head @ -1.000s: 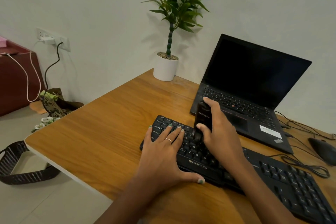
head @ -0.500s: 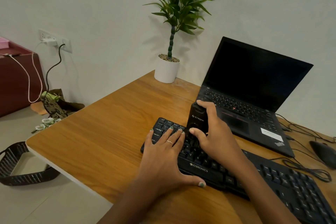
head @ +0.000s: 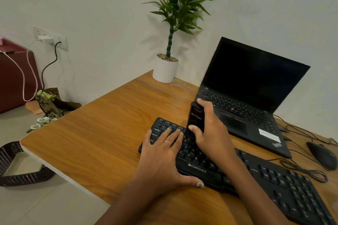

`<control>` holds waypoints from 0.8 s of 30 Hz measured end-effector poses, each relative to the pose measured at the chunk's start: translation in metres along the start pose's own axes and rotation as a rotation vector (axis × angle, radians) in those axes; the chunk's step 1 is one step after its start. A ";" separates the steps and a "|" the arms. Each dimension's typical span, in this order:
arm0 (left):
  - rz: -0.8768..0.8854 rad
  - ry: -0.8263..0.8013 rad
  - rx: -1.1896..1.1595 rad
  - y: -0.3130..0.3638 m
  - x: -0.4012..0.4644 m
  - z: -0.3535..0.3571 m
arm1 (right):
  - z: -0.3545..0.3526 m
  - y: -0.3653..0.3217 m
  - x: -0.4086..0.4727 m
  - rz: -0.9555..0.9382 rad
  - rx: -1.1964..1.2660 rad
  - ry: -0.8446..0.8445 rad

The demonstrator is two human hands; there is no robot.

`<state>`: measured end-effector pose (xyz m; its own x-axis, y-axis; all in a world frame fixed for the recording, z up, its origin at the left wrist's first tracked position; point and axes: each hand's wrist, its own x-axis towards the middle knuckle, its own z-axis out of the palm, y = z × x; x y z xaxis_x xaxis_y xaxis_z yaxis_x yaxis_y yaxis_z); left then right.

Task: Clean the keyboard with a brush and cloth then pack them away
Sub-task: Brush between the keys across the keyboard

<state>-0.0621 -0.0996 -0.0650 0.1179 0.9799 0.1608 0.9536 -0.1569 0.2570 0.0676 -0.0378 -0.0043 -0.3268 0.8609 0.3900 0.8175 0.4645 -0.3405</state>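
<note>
Landmark = keyboard (head: 237, 173), black, lying diagonally on the wooden desk (head: 109, 133), its near end running off frame.

Left hand (head: 162, 153) lies flat on the keyboard's left end, fingers straight over the keys, thumb stretched along its front edge, gripping nothing. Right hand (head: 212, 133) grips the brush (head: 195, 120), a black upright block, thumb on its front face and fingers wrapped over the top and back. Brush's lower end meets the upper key rows just right of the left fingertips; bristles not visible.

Edges/room: bare desk left of the keyboard out to the rounded white-edged corner. Narrow strip of desk in front of the keyboard before the near edge. Behind the keyboard an open laptop (head: 247, 100), screen dark, its front edge just beside the right hand, so it's tight there. Mouse (head: 323, 155) and looped cables (head: 301, 168) right of the keyboard, behind its far end. White plant pot (head: 165, 70) well behind the keyboard at the desk's back corner, against the wall.

Room: pale wall, wall socket (head: 51, 38) with plugs far left of the keyboard, dark red cabinet (head: 16, 78) below it, bag (head: 49, 102) and a woven basket (head: 18, 170) on the tiled floor.
</note>
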 end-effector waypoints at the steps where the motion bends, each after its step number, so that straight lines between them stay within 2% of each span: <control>1: 0.002 -0.013 -0.004 0.001 0.000 0.000 | -0.004 0.000 0.000 0.005 0.022 -0.044; 4: 0.005 -0.025 0.003 0.001 0.000 -0.001 | -0.010 0.003 0.004 0.034 0.020 -0.102; 8: 0.001 -0.017 0.008 0.001 0.000 0.000 | 0.002 0.006 -0.002 0.045 0.049 0.063; 13: 0.009 -0.016 0.011 0.000 -0.001 0.000 | -0.008 0.006 -0.004 0.046 0.075 -0.086; 18: 0.005 -0.001 0.006 0.001 -0.002 0.000 | 0.003 0.001 -0.006 0.055 0.009 0.084; 22: 0.004 -0.022 0.004 0.001 -0.001 -0.001 | -0.003 -0.003 -0.010 -0.009 -0.012 -0.050; 24: -0.002 -0.020 0.015 0.001 -0.001 -0.001 | -0.004 0.003 -0.003 0.024 -0.062 -0.022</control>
<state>-0.0616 -0.1004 -0.0643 0.1211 0.9825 0.1414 0.9579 -0.1530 0.2429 0.0728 -0.0400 -0.0029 -0.3163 0.8762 0.3635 0.8529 0.4304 -0.2955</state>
